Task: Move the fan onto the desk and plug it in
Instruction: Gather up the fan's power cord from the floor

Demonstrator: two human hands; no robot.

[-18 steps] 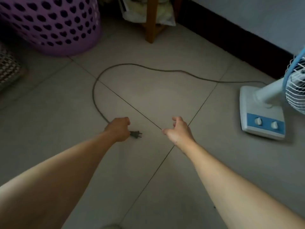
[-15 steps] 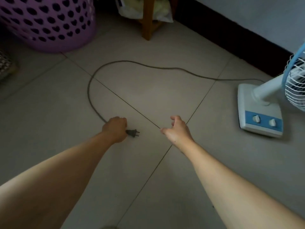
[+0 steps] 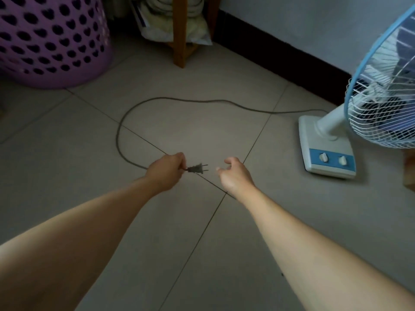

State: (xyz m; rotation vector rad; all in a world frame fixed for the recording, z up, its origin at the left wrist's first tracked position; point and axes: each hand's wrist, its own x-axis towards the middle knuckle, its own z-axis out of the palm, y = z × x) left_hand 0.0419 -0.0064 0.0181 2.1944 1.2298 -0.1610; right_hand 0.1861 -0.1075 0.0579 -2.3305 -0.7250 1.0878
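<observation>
The fan (image 3: 359, 122) stands on the floor (image 3: 67, 164) at right, its cord (image 3: 179, 101) looping left to the plug (image 3: 197, 169).

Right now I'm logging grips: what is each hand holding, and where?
The left hand pinches the cord just behind the plug. The right hand holds nothing.

Grey tiled floor (image 3: 67, 176) w/ dark grout lines. On it: fan (image 3: 325, 149) standing at right by the wall, its cord (image 3: 179, 101) looping across the tiles, purple perforated basket (image 3: 51, 39) upper left, wooden leg (image 3: 179, 32) & a bag (image 3: 197, 30) up top.
</observation>
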